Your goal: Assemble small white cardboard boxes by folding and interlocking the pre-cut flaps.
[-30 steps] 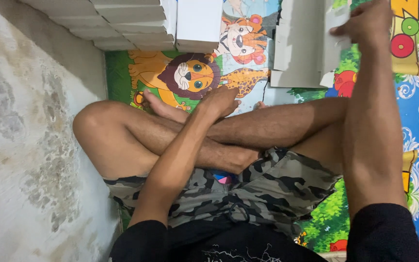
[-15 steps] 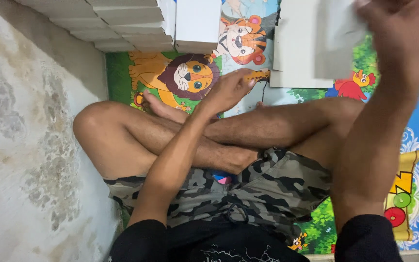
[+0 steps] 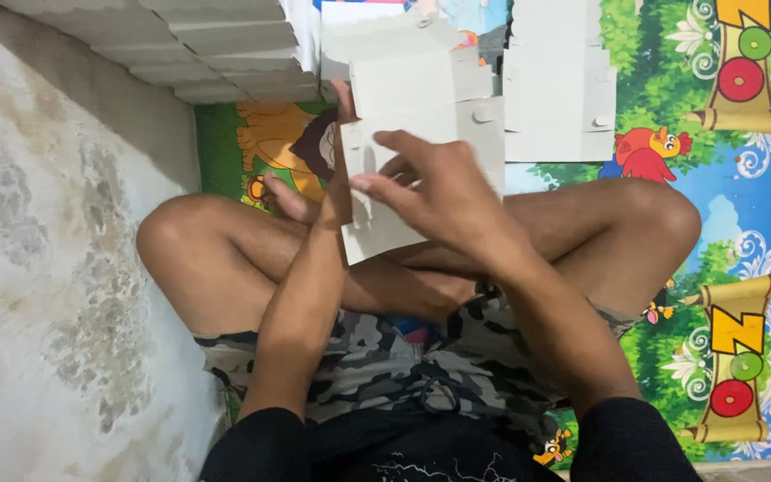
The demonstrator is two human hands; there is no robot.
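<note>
I sit cross-legged on a colourful cartoon play mat (image 3: 742, 223). In front of my knees I hold a flat grey cardboard box blank (image 3: 421, 134) with flaps and small cut-outs. My left hand (image 3: 336, 174) grips its left edge, thumb on the near side, fingers mostly hidden behind the card. Against the front face of the blank, near its middle, my right hand (image 3: 430, 192) presses with its fingers spread. The lower corner of the blank hangs over my crossed shins.
A stack of flat grey cardboard blanks (image 3: 216, 45) lies fanned at the top left. More blanks (image 3: 559, 89) lie on the mat beyond my right knee. A stained pale wall (image 3: 37, 268) runs along the left side.
My right hand came down from the pile at the upper right, bringing a cardboard blank to the middle. My left hand rose off my leg and took the blank's left edge.
</note>
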